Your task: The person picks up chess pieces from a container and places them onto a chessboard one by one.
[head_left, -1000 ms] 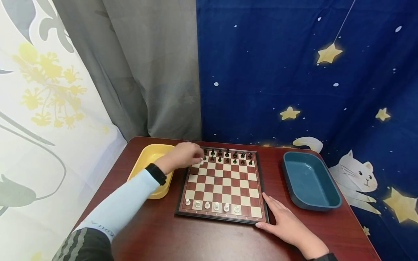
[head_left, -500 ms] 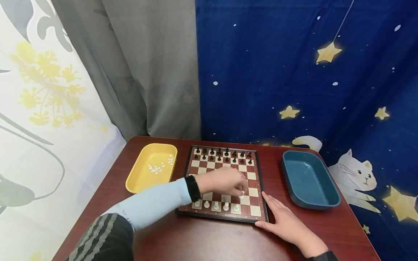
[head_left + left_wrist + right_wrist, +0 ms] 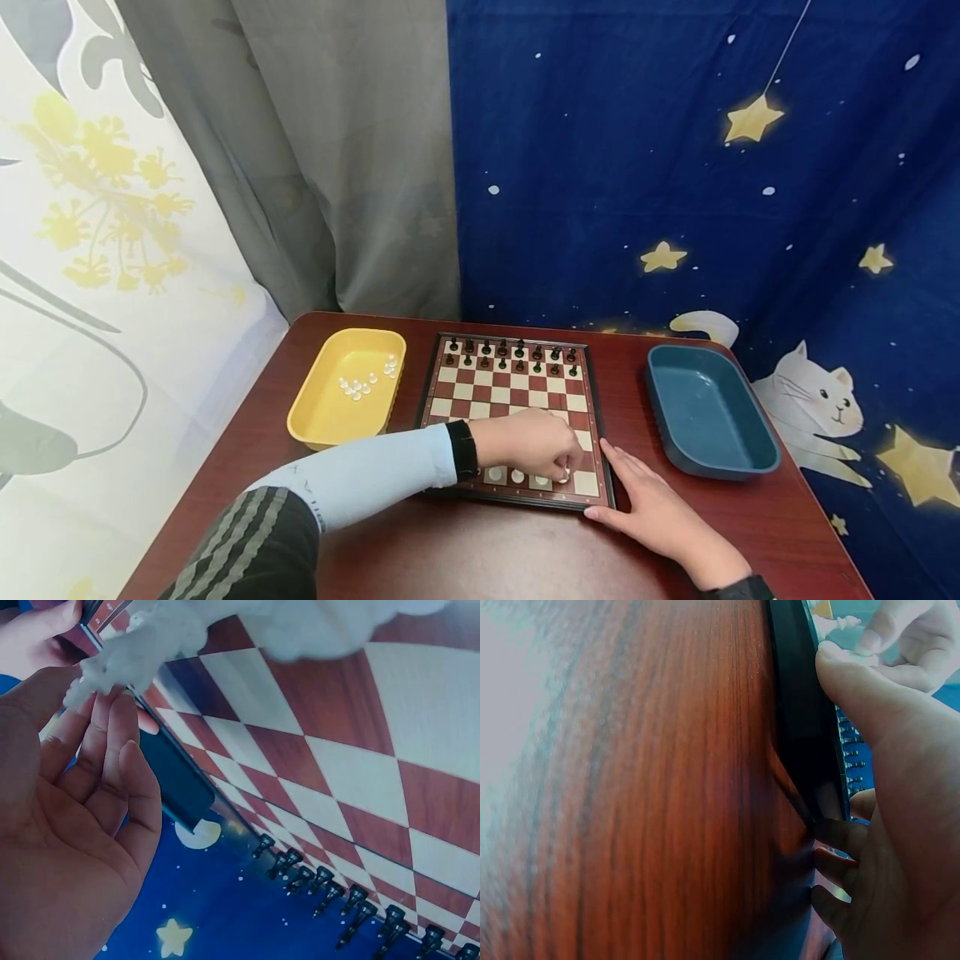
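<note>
Left hand [image 3: 534,443] pinched white chess piece [image 3: 563,476] at chessboard [image 3: 510,392] five o'clock corner; best lowered upright, centred on square. Right hand [image 3: 647,510], fingers flat, steadied edge.

The left arm wears a pale blue sleeve [image 3: 360,475] with faint small lettering, ending in a black wristband [image 3: 466,450]. Above the elbow sits a dark sleeve [image 3: 247,542] with grey stripes. A dark cuff [image 3: 742,590] edges the right wrist.
</note>
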Motion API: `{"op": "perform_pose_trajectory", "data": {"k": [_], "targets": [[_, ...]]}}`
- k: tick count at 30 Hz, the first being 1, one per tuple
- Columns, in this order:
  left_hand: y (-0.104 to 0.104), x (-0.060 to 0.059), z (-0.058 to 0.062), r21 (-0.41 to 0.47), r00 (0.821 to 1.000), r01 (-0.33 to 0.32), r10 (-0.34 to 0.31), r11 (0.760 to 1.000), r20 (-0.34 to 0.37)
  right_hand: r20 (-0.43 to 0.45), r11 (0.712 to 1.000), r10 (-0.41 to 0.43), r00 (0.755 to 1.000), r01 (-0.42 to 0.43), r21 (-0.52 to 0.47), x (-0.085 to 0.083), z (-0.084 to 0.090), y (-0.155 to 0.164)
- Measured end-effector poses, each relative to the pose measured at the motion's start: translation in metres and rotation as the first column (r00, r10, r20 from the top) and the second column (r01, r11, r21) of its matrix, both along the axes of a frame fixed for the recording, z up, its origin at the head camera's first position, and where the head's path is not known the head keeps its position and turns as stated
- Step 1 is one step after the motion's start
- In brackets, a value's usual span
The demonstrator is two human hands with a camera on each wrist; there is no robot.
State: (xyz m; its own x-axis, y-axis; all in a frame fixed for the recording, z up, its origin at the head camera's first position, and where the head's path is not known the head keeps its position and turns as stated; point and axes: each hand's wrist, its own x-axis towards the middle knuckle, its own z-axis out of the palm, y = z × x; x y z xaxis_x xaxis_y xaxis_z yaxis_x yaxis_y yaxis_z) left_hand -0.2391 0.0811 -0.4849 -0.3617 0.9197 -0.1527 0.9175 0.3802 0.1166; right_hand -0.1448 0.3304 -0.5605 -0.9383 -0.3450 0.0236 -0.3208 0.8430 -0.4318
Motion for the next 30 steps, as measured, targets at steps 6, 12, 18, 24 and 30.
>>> {"op": "perform_pose_trajectory", "data": {"k": [6, 12, 18, 24, 30], "targets": [[0.002, 0.002, -0.004, -0.006, 1.000, -0.010, 0.010, 1.000, 0.006, -0.012, 1.000, 0.004, 1.000, -0.004, 0.000, -0.001, -0.002, 0.001], [0.004, 0.005, -0.004, -0.026, 1.000, -0.009, 0.008, 1.000, -0.023, -0.015, 1.000, 0.005, 1.000, -0.005, -0.004, -0.002, -0.002, 0.001], [0.002, 0.005, -0.001, -0.020, 1.000, -0.013, 0.012, 1.000, -0.028, -0.017, 1.000, 0.006, 1.000, -0.006, -0.006, -0.001, 0.000, 0.000], [-0.009, -0.002, 0.006, 0.018, 0.999, -0.038, 0.038, 0.999, 0.015, 0.001, 1.000, -0.002, 1.000, 0.002, -0.006, 0.000, 0.001, -0.001], [-0.046, -0.021, 0.029, 0.123, 0.987, -0.154, 0.146, 0.980, 0.075, 0.019, 1.000, -0.015, 1.000, 0.015, 0.005, 0.000, 0.002, -0.002]]}}
